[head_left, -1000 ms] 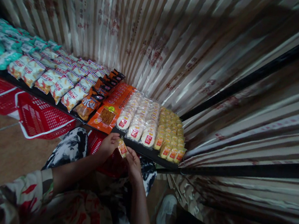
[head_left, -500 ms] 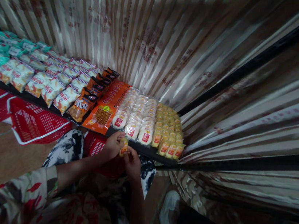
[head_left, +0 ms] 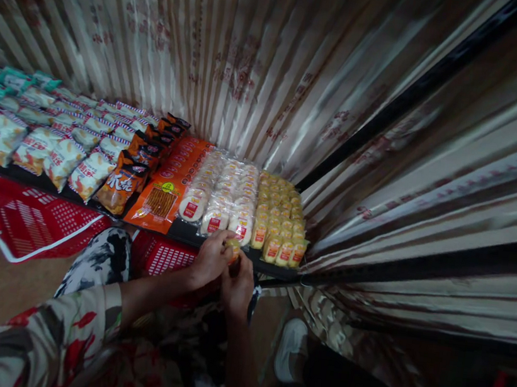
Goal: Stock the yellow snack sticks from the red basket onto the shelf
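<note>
My left hand [head_left: 210, 258] and my right hand [head_left: 238, 280] meet just below the front edge of a low dark shelf [head_left: 272, 269]. Between their fingertips they pinch one small yellow snack packet [head_left: 233, 247], mostly hidden by the fingers. Right above the hands lie rows of yellow packets with red labels [head_left: 280, 217] and rows of white round cakes in clear wrap [head_left: 220, 195]. Left of those lie flat orange packs [head_left: 163, 197], then dark orange bags [head_left: 121, 183] and white-and-orange bags [head_left: 54, 154].
Red plastic baskets [head_left: 30, 224] sit on the floor under the shelf, one [head_left: 162, 257] just beside my left hand. A striped curtain [head_left: 266, 61] hangs behind the shelf. My knee in black-and-white cloth [head_left: 97, 258] and a white shoe [head_left: 288, 350] are below.
Both hands have risen with the small packet from under the shelf edge up to its front, near the yellow packets. The view has swung slightly right.
</note>
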Available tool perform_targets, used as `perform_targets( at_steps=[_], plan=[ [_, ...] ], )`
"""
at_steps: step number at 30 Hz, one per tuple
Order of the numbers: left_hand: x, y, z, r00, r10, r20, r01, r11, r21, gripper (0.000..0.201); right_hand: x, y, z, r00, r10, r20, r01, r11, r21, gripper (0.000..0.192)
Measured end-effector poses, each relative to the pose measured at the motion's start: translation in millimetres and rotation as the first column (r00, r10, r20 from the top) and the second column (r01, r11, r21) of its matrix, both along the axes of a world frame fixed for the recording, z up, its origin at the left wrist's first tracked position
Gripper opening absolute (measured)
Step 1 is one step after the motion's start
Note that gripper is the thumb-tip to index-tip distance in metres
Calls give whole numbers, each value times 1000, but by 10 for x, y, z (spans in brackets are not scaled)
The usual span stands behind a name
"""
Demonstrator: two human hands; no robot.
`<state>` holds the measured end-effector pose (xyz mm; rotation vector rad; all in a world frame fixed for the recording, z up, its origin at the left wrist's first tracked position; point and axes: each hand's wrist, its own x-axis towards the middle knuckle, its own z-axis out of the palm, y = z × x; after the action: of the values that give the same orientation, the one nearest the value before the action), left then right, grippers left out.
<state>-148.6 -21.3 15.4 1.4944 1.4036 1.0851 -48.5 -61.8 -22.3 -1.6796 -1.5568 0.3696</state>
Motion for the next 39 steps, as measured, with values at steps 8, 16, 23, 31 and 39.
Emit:
perform_targets(
  at_steps=[8, 16, 23, 31, 39],
  plan=[
    [256, -40, -121, 1000, -14, 23, 12, 997, 82, 35, 269, 136, -59, 973, -223, 67, 217, 973, 83, 51],
    [428, -64, -271, 985, -159, 62, 160, 987, -11, 32, 376, 191, -137, 913, -351, 209, 318, 932, 176, 54],
    [504, -21, -258, 980, -155, 123, 161, 986, -35, 26, 379, 242, -146, 919, -373, 125, 364, 927, 88, 56],
    [571, -2, -220, 988, -131, 83, 135, 990, -39, 23, 390, 285, -142, 935, -354, -19, 354, 933, 65, 57],
    [636, 58, -222, 992, -115, 50, 118, 991, -61, 28, 420, 271, -212, 949, -307, -72, 313, 944, 106, 53]
  ],
)
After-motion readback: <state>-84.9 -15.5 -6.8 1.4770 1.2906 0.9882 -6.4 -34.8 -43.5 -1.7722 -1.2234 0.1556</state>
